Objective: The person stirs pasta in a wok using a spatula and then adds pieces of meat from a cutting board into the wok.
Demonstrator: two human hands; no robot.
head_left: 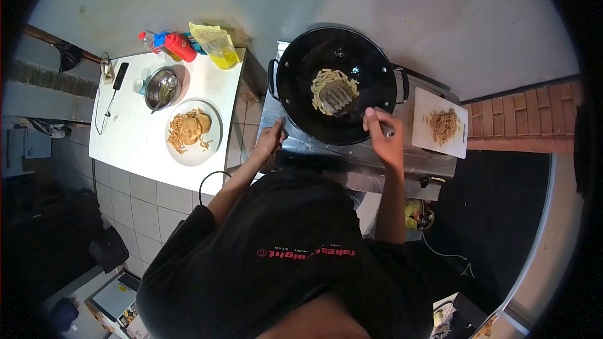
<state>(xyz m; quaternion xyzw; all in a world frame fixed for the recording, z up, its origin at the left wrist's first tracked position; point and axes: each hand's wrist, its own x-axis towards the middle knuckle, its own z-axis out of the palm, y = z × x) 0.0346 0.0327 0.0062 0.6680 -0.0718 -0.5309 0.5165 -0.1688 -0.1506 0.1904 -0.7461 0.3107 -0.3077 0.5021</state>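
Observation:
My right hand [384, 135] is closed around the handle of a slotted metal spatula [338, 96]. The spatula's head rests among pale, strip-shaped pieces of food [325, 79] in a large black two-handled wok [295, 110]. The wok sits on a metal stove [272, 113]. At the stove's front left is my left hand [271, 138], its fingers curled; what it holds, if anything, is too small to make out.
A white board [422, 110] with browned strips lies right of the wok. On the white table [125, 150] at left are a plate of food [213, 140], a metal bowl [174, 81], a red bottle [181, 48] and a yellow pouch [220, 47]. A wall stands behind.

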